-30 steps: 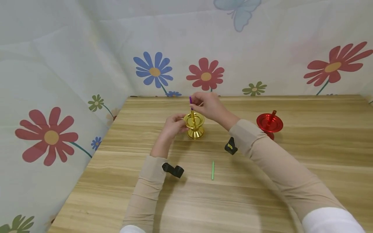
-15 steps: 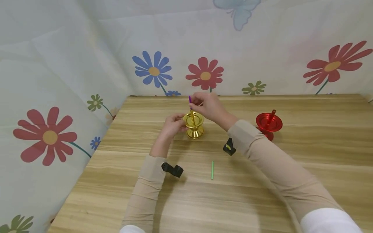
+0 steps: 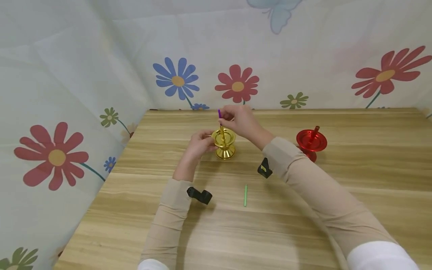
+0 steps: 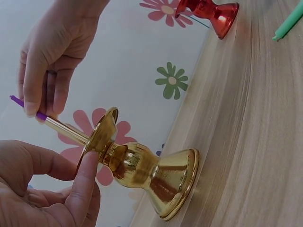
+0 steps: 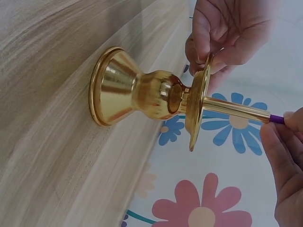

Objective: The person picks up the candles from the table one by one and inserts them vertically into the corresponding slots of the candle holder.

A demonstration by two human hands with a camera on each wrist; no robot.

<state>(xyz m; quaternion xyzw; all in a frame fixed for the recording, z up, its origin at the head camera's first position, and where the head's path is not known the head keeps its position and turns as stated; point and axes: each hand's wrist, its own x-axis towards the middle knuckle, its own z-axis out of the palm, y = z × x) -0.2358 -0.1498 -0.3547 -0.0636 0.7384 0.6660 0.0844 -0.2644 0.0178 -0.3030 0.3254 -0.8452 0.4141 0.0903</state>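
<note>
Tight at the centre of the head view! The left hand [image 3: 199,145] pinches the rim of the gold candle holder [image 3: 225,147], the right hand [image 3: 241,122] with the purple candle [image 3: 219,113] caps its stem, and the right sleeve [image 3: 310,180] bars the lower right, red holder [image 3: 312,141] just beyond. Low middle, a lane of table [image 3: 249,240] opens between forearms, broken by the green candle [image 3: 245,195]. Wide room far right; curtain [image 3: 202,33] walls off the top.
</note>
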